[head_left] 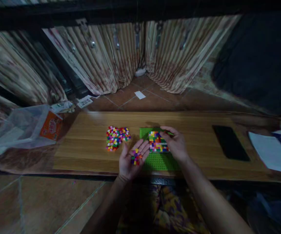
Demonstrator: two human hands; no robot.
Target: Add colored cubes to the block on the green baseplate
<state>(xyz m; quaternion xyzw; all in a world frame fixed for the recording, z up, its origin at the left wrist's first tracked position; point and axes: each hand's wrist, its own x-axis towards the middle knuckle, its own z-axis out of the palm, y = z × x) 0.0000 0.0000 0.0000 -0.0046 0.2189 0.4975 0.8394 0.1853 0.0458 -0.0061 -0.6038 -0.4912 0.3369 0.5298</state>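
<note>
My left hand (133, 159) is palm up just left of a green studded baseplate (160, 162), its fingers stretched out flat. A handful of small coloured toy bricks (137, 157) lies in that palm. On the baseplate is a block of multicoloured toy bricks (156, 143) set side by side in rows. Over its upper right part is my right hand (174, 143), thumb and fingers closed together near the top edge. Whatever is between those fingertips is too small and dim to make out. The right hand hides part of the bricks and the plate.
A pile of loose toy bricks (116, 136) lies on the wooden table (86, 143), left of the plate. Towards the right are a black flat slab (230, 143) and white paper (269, 152). A clear plastic bin (28, 126) with an orange label stands beyond the left end.
</note>
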